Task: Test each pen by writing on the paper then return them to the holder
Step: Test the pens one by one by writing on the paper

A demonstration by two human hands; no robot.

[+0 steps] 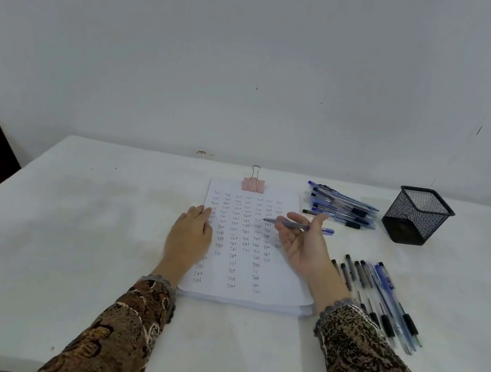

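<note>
as it holds pen (pixel 326 231), right hand (pixel 302 245) palm-up

Paper (pixel 254 246), centre of frame: handwritten word "Test" repeated in rows and columns, blue ink, dense at top, sparser toward bottom. Some entries faint or blurred. No other legible text.
</note>
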